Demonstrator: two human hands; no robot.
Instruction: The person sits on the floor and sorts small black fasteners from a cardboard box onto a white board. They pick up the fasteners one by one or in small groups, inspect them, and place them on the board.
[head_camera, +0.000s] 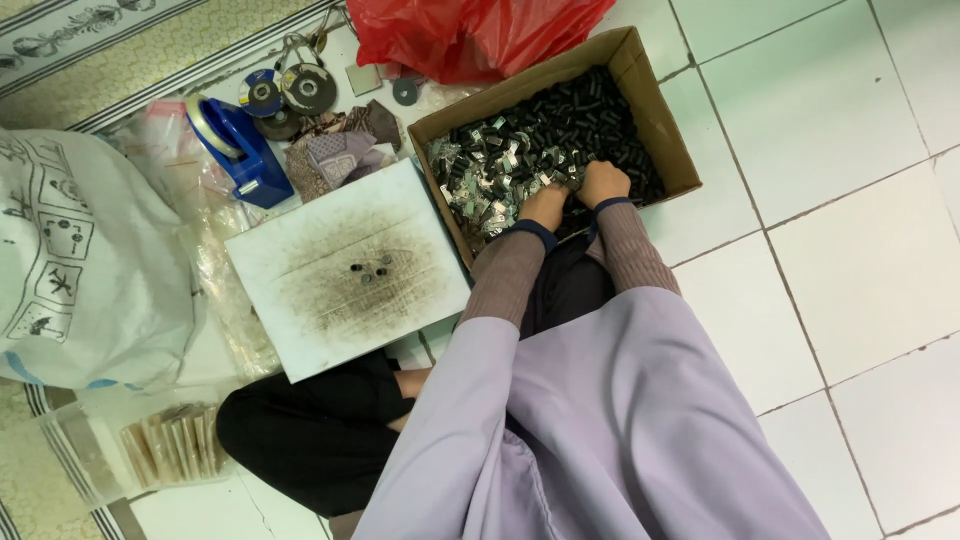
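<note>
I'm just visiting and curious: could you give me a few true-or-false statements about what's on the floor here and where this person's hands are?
1. Both hands, left and right, are down in the cardboard box. True.
2. The box is empty. False: it is full of small black and silvery parts.
3. A blue tape dispenser lies left of the box. True.
4. The plastic bag behind the box is green. False: it is red.
5. The white board carries a few small dark pieces. True.
</note>
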